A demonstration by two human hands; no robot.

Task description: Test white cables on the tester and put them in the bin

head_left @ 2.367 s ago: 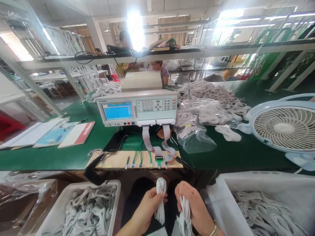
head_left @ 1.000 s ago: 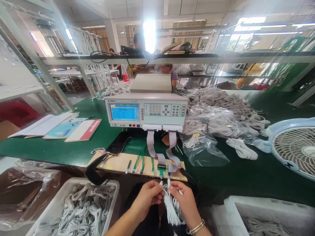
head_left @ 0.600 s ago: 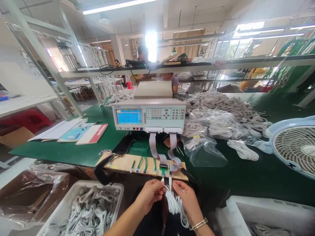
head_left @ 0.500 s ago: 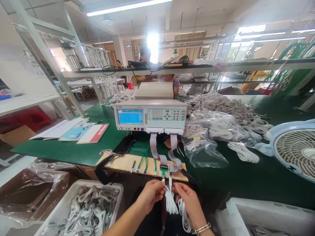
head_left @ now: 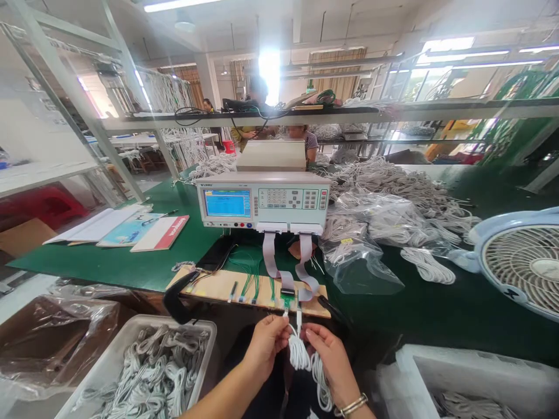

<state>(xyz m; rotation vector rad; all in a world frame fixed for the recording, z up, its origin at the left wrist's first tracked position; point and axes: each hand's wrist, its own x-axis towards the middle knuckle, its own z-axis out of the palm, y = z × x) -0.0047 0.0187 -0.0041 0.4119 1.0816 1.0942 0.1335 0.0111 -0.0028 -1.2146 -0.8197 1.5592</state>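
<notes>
My left hand (head_left: 266, 340) and my right hand (head_left: 327, 355) are close together below the table edge, both pinching a coiled white cable (head_left: 303, 358). The cable's two ends reach up to the connectors on a wooden test board (head_left: 218, 285) at the front of the green table (head_left: 109, 265). Grey ribbon leads run from the board up to a cable tester (head_left: 262, 201) with a lit blue screen. A bracelet shows on my right wrist.
A white bin of coiled cables (head_left: 144, 378) stands at lower left, another bin (head_left: 471, 381) at lower right. Bagged and loose cable heaps (head_left: 393, 203) cover the table's right. A fan (head_left: 519, 262), booklets (head_left: 131, 227) and a brown bag (head_left: 48, 331) are nearby. A person (head_left: 305, 139) sits behind the tester.
Earlier each hand held a separate coil low down. Both hands have since come together and risen to the test board, bringing one coil's ends up to its connectors. The view tilted upward.
</notes>
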